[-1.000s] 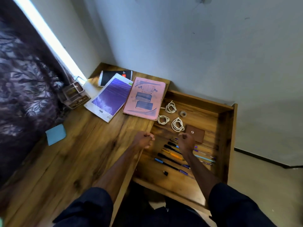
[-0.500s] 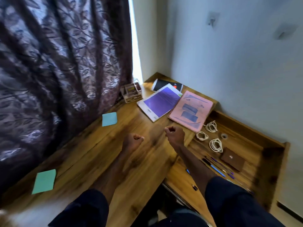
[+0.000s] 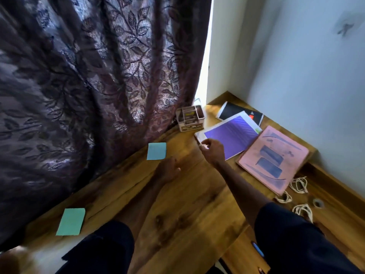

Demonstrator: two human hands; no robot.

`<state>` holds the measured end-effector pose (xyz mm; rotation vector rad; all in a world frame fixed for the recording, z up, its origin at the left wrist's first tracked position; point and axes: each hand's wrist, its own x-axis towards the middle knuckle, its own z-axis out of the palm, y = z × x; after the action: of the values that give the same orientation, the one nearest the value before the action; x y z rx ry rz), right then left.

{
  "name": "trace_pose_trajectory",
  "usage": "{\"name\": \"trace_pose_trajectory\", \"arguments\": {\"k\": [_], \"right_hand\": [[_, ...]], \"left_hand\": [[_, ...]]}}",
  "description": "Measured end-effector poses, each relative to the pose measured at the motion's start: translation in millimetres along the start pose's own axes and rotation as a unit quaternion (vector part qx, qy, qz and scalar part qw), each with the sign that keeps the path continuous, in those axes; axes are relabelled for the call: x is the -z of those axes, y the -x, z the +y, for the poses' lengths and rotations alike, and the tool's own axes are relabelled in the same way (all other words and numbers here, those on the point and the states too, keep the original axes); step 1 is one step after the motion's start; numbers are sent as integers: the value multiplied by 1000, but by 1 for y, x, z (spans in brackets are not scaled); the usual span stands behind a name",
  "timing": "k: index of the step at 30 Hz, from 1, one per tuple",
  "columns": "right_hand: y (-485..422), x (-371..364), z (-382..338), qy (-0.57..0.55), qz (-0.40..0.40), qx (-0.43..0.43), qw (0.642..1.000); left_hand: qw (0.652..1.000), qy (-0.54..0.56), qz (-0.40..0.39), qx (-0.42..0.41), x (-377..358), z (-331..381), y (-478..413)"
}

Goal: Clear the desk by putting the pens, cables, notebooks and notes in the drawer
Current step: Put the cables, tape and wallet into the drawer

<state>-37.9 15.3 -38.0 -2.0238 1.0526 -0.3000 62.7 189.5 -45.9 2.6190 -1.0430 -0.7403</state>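
A purple notebook (image 3: 231, 137) lies flat at the desk's far end, between a black notebook (image 3: 232, 111) and a pink notebook (image 3: 274, 161). My right hand (image 3: 213, 152) is at the purple notebook's near corner, fingers curled against its white edge; a firm grip is not visible. My left hand (image 3: 166, 171), blurred and with nothing in it, hovers just below a blue note (image 3: 156, 151). A green note (image 3: 71, 221) lies near the desk's left edge. In the open drawer (image 3: 335, 216) at the right lie white cable coils (image 3: 299, 183) and a blue pen (image 3: 257, 250).
A small pink desk organizer (image 3: 189, 117) stands at the back beside the dark patterned curtain (image 3: 88, 86), which hangs along the desk's left side. A small tape roll (image 3: 318, 203) lies in the drawer. A pale wall (image 3: 306, 76) bounds the far side.
My view has swung left from the drawer to the desk. Both hands have left the drawer: the right reached up to the purple notebook, the left moved toward the blue note.
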Motion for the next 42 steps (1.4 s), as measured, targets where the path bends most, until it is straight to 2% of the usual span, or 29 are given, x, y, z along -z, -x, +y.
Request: {"name": "trace_pose_trajectory", "arguments": {"k": [5, 9, 13, 17, 20, 23, 26, 28, 30, 31, 32, 34, 35, 38, 41, 42], "right_hand": [[-73, -11, -9, 68, -4, 71, 995], [-114, -17, -17, 138, 10, 107, 985], [-140, -29, -22, 190, 1, 97, 977], [-147, -33, -19, 185, -3, 39, 982], [-139, -31, -19, 171, 20, 70, 983], [-121, -25, -20, 114, 51, 97, 987], [-92, -11, -12, 62, 84, 118, 987], [-70, 0, -1, 33, 100, 130, 986], [-43, 11, 10, 8, 114, 134, 984], [-29, 17, 17, -4, 122, 133, 984], [-16, 21, 23, -17, 128, 133, 983], [17, 29, 36, -39, 132, 130, 982], [35, 32, 43, -48, 134, 128, 982], [81, 41, 57, -54, 145, 120, 981], [122, 55, 62, -57, 160, 102, 980], [132, 59, 64, -46, 164, 97, 981]], "left_hand": [[985, -114, -119, -45, -18, -12, -42], [981, -173, -79, -37, -39, -14, -50], [975, -199, -89, -34, -38, -15, -58], [974, -205, -91, -34, -35, -10, -61], [971, -218, -93, -40, -27, -8, -63], [969, -197, -144, -49, -9, -8, -68], [973, -127, -192, -12, 5, -5, -72], [988, -24, -145, 41, 9, 1, -67], [988, 102, -75, 88, 11, 6, -58], [978, 174, -54, 105, 12, 8, -53], [953, 274, -48, 123, 13, 9, -50], [875, 459, -67, 142, 15, 17, -34], [849, 504, -81, 136, 15, 22, -24], [834, 531, -109, 102, 4, 38, 2], [789, 599, -115, 78, -10, 58, 30], [785, 605, -113, 71, -13, 64, 38]]}}
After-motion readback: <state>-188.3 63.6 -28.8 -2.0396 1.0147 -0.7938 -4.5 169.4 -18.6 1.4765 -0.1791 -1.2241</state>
